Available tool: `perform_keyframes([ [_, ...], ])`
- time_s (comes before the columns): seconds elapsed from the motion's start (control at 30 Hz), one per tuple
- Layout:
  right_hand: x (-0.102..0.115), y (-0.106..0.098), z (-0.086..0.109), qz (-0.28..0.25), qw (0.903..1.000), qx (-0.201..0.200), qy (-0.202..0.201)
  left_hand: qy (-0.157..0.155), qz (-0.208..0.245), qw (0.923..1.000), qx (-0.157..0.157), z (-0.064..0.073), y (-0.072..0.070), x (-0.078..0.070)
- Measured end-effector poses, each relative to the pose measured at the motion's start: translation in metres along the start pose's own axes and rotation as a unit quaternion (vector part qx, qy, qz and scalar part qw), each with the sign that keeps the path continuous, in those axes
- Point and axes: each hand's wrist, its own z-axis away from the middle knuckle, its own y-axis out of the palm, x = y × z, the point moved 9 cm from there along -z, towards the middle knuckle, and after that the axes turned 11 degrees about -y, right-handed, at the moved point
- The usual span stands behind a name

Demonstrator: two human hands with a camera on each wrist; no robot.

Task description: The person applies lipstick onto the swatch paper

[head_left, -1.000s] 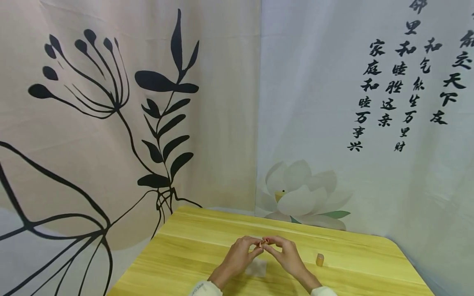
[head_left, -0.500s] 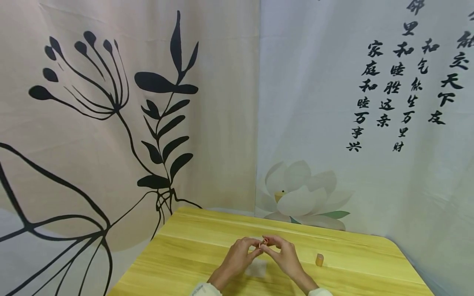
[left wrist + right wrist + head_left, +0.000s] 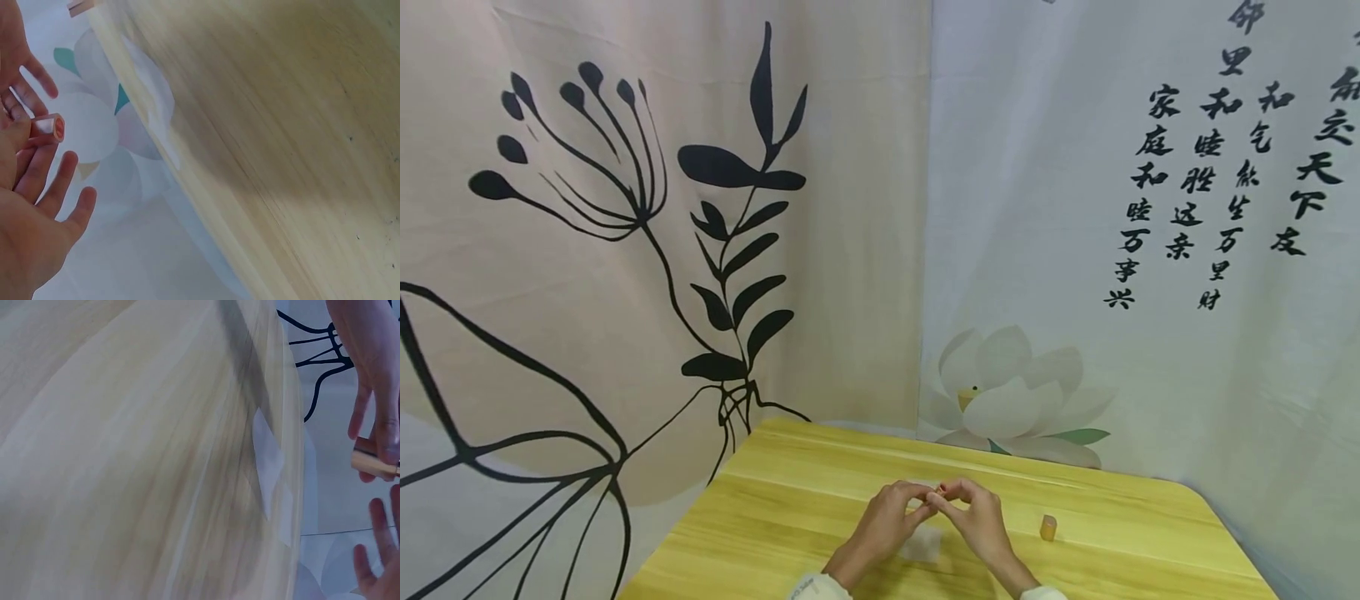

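Over the middle of the table, my left hand (image 3: 885, 521) and right hand (image 3: 980, 518) meet fingertip to fingertip. Between them they pinch a small copper-coloured lipstick tube (image 3: 47, 128), whose red open end shows in the left wrist view. In the right wrist view, the tube's copper side (image 3: 370, 461) lies under the left hand's fingers. The outer fingers of both hands stand loosely away from it. A short copper cylinder (image 3: 1048, 527), like a cap, stands on the table to the right of my right hand.
A white paper piece (image 3: 921, 544) lies on the yellow wooden table (image 3: 790, 475) beneath the hands. A second white piece (image 3: 286, 512) shows beside it in the right wrist view. Behind the table hangs a printed curtain (image 3: 850, 250).
The hands stay at nearly the same spot, and the tube has turned slightly between the fingertips. The head view has shifted a little. The copper cylinder has not moved.
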Motion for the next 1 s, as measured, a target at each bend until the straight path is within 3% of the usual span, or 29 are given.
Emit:
perform_keyframes([
  [0.3,0.0060,0.0018,0.0019,-0.058,0.9974,0.042,-0.012,-0.018,0.004,0.9997,0.013,-0.0004,0.0020,0.0039],
  [0.63,0.0015,-0.0063,-0.0001,-0.045,0.9981,0.021,0.038,0.015,0.014,0.9998,0.001,-0.0002,0.0009,-0.0042],
  [0.83,0.0028,-0.0026,0.0028,-0.095,0.9942,0.043,0.028,0.003,0.016,0.9999,0.000,0.0002,-0.0009,-0.0023],
  [1.0,-0.0003,-0.0037,0.0055,-0.118,0.9909,0.038,0.051,0.008,0.017,0.9998,0.005,0.0000,-0.0002,-0.0045],
])
